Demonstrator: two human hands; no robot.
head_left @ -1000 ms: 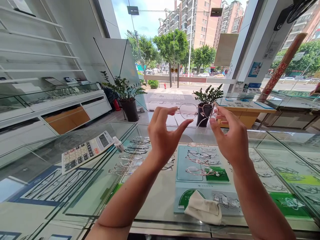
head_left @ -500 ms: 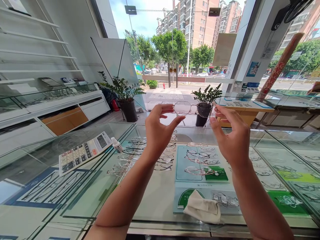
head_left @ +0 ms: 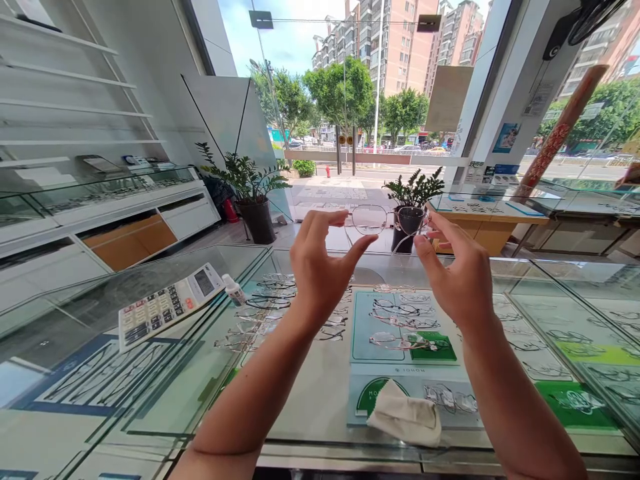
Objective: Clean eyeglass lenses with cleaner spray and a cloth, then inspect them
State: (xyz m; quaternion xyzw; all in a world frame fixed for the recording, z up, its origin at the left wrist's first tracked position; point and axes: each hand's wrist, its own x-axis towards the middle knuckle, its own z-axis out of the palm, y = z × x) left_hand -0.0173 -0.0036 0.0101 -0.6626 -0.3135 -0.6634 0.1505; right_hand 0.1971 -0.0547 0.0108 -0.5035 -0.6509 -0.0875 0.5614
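Observation:
A pair of thin-rimmed eyeglasses (head_left: 386, 213) is held up above the counter, its lenses facing the window. My left hand (head_left: 323, 260) grips the left side of the frame, with the thumb stretched out below the left lens. On the other side my right hand (head_left: 457, 270) pinches the right end between thumb and fingers. Below them, a folded beige cleaning cloth (head_left: 407, 417) lies on the glass counter (head_left: 305, 407). Rows of eyeglasses (head_left: 400, 323) are laid out under the glass, some on a pale green display board.
To the left, a white calculator (head_left: 170, 303) rests on the counter beside a small white bottle (head_left: 233, 291). Beyond stand two potted plants (head_left: 257, 217) before the glass doors. A wooden display table (head_left: 490, 223) is at the back right, low cabinets (head_left: 130, 237) at the left.
The eyeglasses have turned slightly, so the right lens shows more fully. My right hand has shifted a little to the left and my left hand slightly to the right.

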